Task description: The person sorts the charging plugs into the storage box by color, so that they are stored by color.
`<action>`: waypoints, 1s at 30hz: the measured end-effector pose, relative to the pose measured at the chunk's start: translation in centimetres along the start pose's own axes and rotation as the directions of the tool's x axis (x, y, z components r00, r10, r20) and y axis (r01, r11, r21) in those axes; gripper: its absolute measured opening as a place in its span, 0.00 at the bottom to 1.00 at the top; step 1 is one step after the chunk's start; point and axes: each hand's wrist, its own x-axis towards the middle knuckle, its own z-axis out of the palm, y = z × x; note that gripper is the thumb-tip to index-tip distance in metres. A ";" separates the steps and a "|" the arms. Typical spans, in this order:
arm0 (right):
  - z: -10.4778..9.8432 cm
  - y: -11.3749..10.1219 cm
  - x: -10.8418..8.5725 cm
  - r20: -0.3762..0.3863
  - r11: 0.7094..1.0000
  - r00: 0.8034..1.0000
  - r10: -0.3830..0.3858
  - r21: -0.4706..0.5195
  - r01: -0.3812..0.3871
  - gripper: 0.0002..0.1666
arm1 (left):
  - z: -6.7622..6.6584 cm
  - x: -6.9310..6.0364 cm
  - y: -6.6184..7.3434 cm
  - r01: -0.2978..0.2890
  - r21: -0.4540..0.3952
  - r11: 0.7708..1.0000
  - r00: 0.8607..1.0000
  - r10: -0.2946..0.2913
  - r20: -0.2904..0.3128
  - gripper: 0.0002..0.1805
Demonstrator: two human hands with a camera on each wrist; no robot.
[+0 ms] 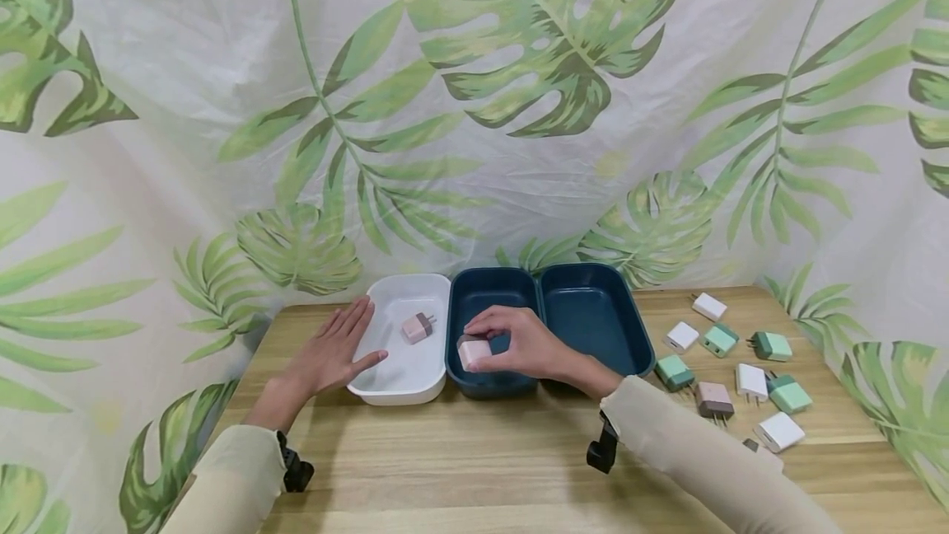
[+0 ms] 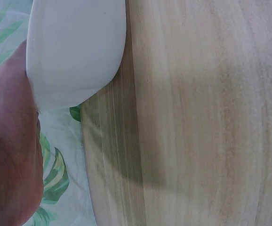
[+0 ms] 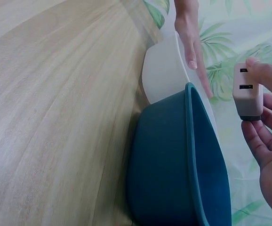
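My right hand [image 1: 522, 344] pinches a pink USB charger [image 1: 474, 352] between thumb and fingers, above the middle dark blue bin [image 1: 489, 386]. In the right wrist view two USB ports show on that charger [image 3: 247, 96], with a darker band at its lower end. At the left, my left hand [image 1: 337, 353] lies with straight fingers along the left rim of the white bin [image 1: 400, 387]. Inside the white bin lies one pink charger [image 1: 418, 328] with a brown end and its prongs pointing right. The left wrist view shows only part of the left hand [image 2: 13, 146] beside the bin.
Another dark blue bin [image 1: 593, 328] adjoins the middle one on the right. Loose white chargers [image 1: 781, 432], green chargers [image 1: 789, 394] and a pink charger [image 1: 714, 400] lie scattered on the wooden table [image 1: 445, 468]. A leaf-patterned cloth [image 1: 519, 188] hangs behind.
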 end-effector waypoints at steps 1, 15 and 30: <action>0.1 0.0 0.1 0.000 1.000 1.000 0.004 0.002 -0.004 0.25 | 0.0 0.0 0.0 0.001 0.000 1.000 1.000 -0.001 0.000 0.54; 1.2 0.5 1.9 -0.004 0.998 0.999 0.051 -0.024 -0.051 0.26 | 0.1 0.0 0.0 0.007 0.002 1.000 1.000 -0.007 0.000 0.54; 2.5 1.2 4.2 -0.007 0.995 0.995 0.101 -0.001 -0.101 0.26 | 0.3 0.1 -0.4 0.000 0.008 1.000 1.000 0.000 -0.014 0.54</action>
